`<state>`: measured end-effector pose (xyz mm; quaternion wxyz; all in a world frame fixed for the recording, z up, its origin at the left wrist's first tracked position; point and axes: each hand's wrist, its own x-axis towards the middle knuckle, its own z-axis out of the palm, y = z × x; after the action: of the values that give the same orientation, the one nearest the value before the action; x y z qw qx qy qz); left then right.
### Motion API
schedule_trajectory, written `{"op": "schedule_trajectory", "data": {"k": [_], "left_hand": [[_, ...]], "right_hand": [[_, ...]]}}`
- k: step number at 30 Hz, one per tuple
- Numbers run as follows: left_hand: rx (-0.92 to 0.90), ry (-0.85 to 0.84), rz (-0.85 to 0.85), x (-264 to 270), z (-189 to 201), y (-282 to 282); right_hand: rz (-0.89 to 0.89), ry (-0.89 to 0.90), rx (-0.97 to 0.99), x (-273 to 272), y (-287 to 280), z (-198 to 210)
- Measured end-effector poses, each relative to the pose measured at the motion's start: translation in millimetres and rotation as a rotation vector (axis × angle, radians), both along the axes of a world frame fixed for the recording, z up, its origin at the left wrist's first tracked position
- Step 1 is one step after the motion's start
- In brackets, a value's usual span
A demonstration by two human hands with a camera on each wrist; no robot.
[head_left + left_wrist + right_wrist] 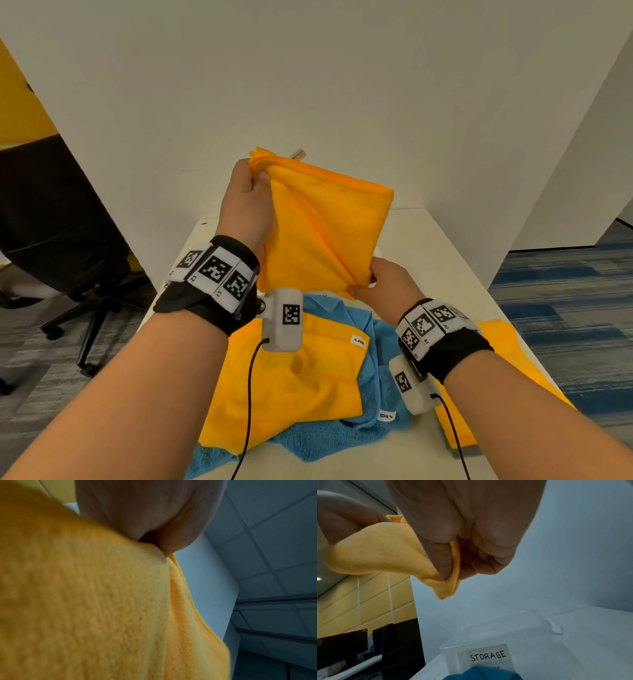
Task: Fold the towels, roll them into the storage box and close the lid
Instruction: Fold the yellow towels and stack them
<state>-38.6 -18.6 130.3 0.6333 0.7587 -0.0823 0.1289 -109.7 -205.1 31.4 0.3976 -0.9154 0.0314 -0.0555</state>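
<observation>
A folded orange towel [322,226], plush and layered with a small tag at its top edge, hangs above the table [455,274]. The left hand [245,205] pinches its upper corner; the right hand [390,281] pinches the lower corner. More orange and blue towels [346,442] lie below.

A folded orange microfibre towel [322,226] hangs in the air at the centre of the head view, doubled into a rough square, its upper left and lower right corners pinched so it tilts diagonally. Below it, in the lower centre, a second orange towel [291,380] lies spread flat over a rumpled blue terry towel [342,442]. A third orange towel [500,356] lies flat at lower right. The clear plastic storage box [489,639], labelled "STORAGE", sits at the bottom centre of the right wrist view.
</observation>
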Motion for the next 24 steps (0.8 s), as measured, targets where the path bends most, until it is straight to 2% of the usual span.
{"op": "schedule_trajectory", "data": {"k": [8, 13, 16, 19, 24], "left_hand": [[0.005, 0.112, 0.130, 6.9, -7.0, 18.0], [-0.011, 0.171, 0.075, 3.1, -10.3, 21.3], [-0.011, 0.172, 0.072, 1.5, -10.4, 23.2], [0.007, 0.163, 0.089, 3.1, -9.0, 26.3], [0.021, 0.173, 0.093, 5.8, -5.0, 28.9]], "right_hand": [[0.113, 0.004, 0.392, 0.5, -10.6, 6.0], [0.141, 0.004, 0.537, 2.2, -3.0, 17.0], [0.168, 0.085, 0.691, 3.0, 1.6, 22.9], [0.235, 0.203, 0.627, 3.8, 2.0, 23.2], [0.264, 0.185, 0.196, 3.3, 1.5, 24.7]]}}
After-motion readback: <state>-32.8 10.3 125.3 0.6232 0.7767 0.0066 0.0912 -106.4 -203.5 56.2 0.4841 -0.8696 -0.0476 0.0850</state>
